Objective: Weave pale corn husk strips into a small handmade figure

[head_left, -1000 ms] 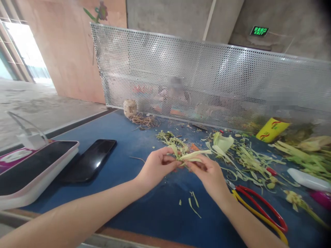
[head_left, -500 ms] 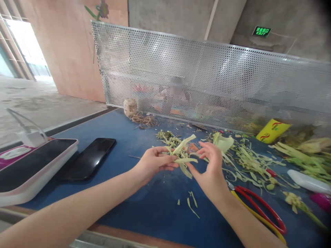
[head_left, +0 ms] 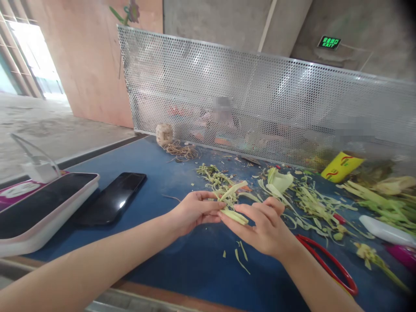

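Both hands meet over the blue table [head_left: 182, 264] and work a small bundle of pale green leaf strips [head_left: 231, 203]. My left hand [head_left: 194, 211] pinches the bundle's left end between thumb and fingers. My right hand [head_left: 262, 225] is palm up with its fingers curled under and around the bundle's lower end. A few loose strips [head_left: 241, 255] lie on the table just below the hands.
Cut leaf scraps [head_left: 308, 203] and stalks [head_left: 383, 199] litter the right side. Red-handled scissors [head_left: 328, 264] lie by my right forearm. A black phone [head_left: 112, 203], a white-rimmed device [head_left: 42, 212], a twine spool [head_left: 164, 134], a yellow cup [head_left: 341, 167] and a perforated metal screen [head_left: 260, 108] surround the area.
My right hand dropped from a raised, spread pose above the strips to a palm-up grip beneath them. The left hand kept its pinch, nearly still.
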The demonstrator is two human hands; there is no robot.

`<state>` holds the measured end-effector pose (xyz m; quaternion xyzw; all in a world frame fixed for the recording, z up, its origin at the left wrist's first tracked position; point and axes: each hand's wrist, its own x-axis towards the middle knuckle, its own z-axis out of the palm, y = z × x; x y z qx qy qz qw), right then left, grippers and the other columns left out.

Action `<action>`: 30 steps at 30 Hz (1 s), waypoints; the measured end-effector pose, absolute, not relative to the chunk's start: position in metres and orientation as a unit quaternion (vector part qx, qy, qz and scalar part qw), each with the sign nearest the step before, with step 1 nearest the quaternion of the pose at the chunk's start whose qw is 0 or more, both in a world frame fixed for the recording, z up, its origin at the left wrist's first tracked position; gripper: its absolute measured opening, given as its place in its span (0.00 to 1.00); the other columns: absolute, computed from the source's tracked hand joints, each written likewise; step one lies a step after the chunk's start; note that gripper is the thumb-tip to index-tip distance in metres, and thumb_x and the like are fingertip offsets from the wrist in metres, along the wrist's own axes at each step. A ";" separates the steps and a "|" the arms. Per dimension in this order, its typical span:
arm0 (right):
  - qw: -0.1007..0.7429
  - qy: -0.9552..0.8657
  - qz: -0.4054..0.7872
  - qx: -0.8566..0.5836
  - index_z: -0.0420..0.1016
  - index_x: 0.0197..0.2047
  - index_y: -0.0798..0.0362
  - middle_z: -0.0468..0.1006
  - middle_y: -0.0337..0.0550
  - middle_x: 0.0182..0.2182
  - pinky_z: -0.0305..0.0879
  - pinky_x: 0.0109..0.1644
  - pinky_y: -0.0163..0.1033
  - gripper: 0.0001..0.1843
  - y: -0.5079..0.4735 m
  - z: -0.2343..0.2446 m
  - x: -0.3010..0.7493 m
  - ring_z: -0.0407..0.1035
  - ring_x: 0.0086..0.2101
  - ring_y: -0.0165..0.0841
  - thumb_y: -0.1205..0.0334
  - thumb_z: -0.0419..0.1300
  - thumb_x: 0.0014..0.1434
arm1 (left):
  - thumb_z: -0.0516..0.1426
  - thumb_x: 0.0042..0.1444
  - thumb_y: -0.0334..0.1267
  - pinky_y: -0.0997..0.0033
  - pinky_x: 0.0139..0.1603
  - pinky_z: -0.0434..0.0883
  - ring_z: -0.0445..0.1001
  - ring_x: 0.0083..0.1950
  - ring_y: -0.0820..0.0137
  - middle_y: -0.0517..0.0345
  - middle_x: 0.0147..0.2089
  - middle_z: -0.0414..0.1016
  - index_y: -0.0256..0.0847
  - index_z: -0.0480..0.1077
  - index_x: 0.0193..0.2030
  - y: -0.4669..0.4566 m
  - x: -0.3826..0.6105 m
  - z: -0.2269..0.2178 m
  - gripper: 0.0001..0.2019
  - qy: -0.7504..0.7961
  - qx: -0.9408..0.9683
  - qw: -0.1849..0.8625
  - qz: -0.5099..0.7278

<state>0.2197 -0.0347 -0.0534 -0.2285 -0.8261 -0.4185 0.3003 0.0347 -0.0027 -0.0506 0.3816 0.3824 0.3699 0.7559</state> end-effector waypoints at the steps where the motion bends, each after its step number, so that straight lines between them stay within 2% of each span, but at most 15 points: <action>1: 0.289 -0.831 -0.417 -0.229 0.72 0.42 0.40 0.73 0.39 0.35 0.52 0.40 0.41 0.15 -0.035 -0.052 0.220 0.57 0.35 0.33 0.65 0.60 0.51 | 0.63 0.40 0.28 0.79 0.27 0.73 0.72 0.20 0.77 0.58 0.21 0.74 0.32 0.65 0.33 -0.003 0.035 -0.051 0.13 0.383 0.384 0.756 0.366; 6: 0.266 -0.842 -0.403 -0.240 0.71 0.45 0.46 0.75 0.36 0.40 0.50 0.39 0.41 0.14 -0.034 -0.049 0.223 0.56 0.35 0.33 0.65 0.57 0.54 | 0.63 0.40 0.30 0.79 0.28 0.72 0.75 0.26 0.74 0.55 0.24 0.75 0.33 0.65 0.35 -0.005 0.035 -0.052 0.14 0.383 0.404 0.753 0.351; 9: 0.272 -0.867 -0.320 -0.269 0.71 0.44 0.48 0.76 0.36 0.38 0.49 0.39 0.42 0.12 -0.032 -0.051 0.223 0.58 0.36 0.33 0.67 0.54 0.57 | 0.63 0.40 0.32 0.77 0.27 0.72 0.75 0.27 0.72 0.55 0.24 0.76 0.33 0.66 0.35 -0.006 0.036 -0.052 0.15 0.378 0.441 0.732 0.357; 14: 0.344 -0.878 -0.103 -0.316 0.72 0.32 0.50 0.75 0.38 0.29 0.56 0.39 0.41 0.04 -0.026 -0.056 0.219 0.61 0.34 0.34 0.64 0.55 0.56 | 0.62 0.42 0.34 0.74 0.24 0.72 0.74 0.23 0.71 0.60 0.19 0.73 0.34 0.67 0.34 -0.009 0.040 -0.056 0.12 0.361 0.564 0.638 0.380; 19: 0.427 -0.806 -0.005 -0.410 0.68 0.22 0.51 0.73 0.39 0.23 0.59 0.39 0.42 0.07 -0.023 -0.062 0.210 0.65 0.30 0.34 0.63 0.59 0.51 | 0.59 0.44 0.34 0.73 0.25 0.73 0.75 0.28 0.68 0.61 0.21 0.74 0.35 0.67 0.34 -0.013 0.041 -0.055 0.09 0.359 0.601 0.605 0.379; 24: 0.439 -0.732 0.149 -0.499 0.68 0.23 0.53 0.72 0.38 0.22 0.62 0.31 0.35 0.05 -0.024 -0.061 0.204 0.67 0.25 0.30 0.63 0.58 0.49 | 0.58 0.46 0.34 0.75 0.25 0.72 0.75 0.28 0.70 0.62 0.22 0.73 0.37 0.66 0.29 -0.011 0.041 -0.056 0.04 0.353 0.622 0.581 0.389; 30: 0.446 -0.675 0.225 -0.543 0.71 0.27 0.54 0.75 0.40 0.26 0.63 0.34 0.34 0.06 -0.022 -0.062 0.205 0.68 0.28 0.31 0.60 0.57 0.48 | 0.58 0.47 0.37 0.75 0.25 0.73 0.75 0.29 0.70 0.61 0.25 0.74 0.38 0.67 0.33 -0.010 0.043 -0.060 0.07 0.333 0.609 0.591 0.412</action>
